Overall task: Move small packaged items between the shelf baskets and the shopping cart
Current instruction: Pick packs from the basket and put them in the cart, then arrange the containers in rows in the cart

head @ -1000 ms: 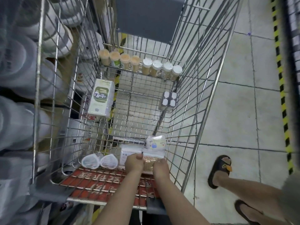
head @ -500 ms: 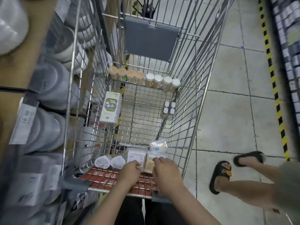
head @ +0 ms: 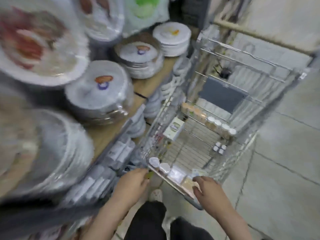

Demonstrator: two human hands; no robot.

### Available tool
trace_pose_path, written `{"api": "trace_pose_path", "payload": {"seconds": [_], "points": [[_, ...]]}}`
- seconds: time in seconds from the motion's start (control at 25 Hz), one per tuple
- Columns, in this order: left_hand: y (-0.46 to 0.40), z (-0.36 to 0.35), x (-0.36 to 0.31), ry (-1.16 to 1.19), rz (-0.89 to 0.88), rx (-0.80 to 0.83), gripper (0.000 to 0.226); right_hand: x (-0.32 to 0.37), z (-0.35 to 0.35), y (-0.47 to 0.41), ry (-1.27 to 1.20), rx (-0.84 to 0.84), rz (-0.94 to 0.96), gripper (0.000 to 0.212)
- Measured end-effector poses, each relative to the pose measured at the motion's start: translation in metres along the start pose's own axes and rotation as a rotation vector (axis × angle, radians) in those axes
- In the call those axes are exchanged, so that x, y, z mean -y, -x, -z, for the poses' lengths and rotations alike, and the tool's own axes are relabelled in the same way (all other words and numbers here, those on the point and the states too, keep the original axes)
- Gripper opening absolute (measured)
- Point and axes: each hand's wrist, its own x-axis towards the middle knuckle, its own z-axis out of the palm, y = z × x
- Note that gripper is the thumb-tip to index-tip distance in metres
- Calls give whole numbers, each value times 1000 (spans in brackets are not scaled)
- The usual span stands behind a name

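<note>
The wire shopping cart (head: 242, 153) stands at the right, beside the shelf. At its near end lie two small clear packets (head: 159, 164), a white packet (head: 175, 174) and a tan packet (head: 187, 182). Further in are a white and green box (head: 174, 129), a four-pack of small white-capped pots (head: 219, 148) and a row of jars (head: 214, 123). My left hand (head: 133, 183) hovers outside the cart's near left corner, fingers relaxed, holding nothing I can make out. My right hand (head: 207, 187) is over the near rim, fingers loosely curled beside the tan packet. The frame is blurred.
Shelves at the left carry stacks of wrapped disposable plates (head: 102, 94) and bowls (head: 143, 56), with small white packages (head: 121, 151) on a lower level. Tiled floor (head: 280, 170) lies to the right of the cart. My dark trouser legs (head: 150, 222) show at the bottom.
The view has swung left and up toward the shelf. Both hands have drawn back from the packets at the cart's near end; the left hand has moved out past the cart's left corner.
</note>
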Motion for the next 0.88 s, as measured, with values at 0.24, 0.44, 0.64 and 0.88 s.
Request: {"api": "trace_pose_path", "payload": {"seconds": [0.24,0.44,0.64,0.88], "points": [[193,-6,32,275,447,-398,34,64,-2,11,141,123,381,30],[357,-40,56,484,804,-618,30,172,-18,68,154,273,711,33],[481,-49,82,656,972,-795,23,295,-44,147,209,361,970,33],[621,-34,126,686,1096,-928,16,439,-83,254,100,364,1246,35]]}}
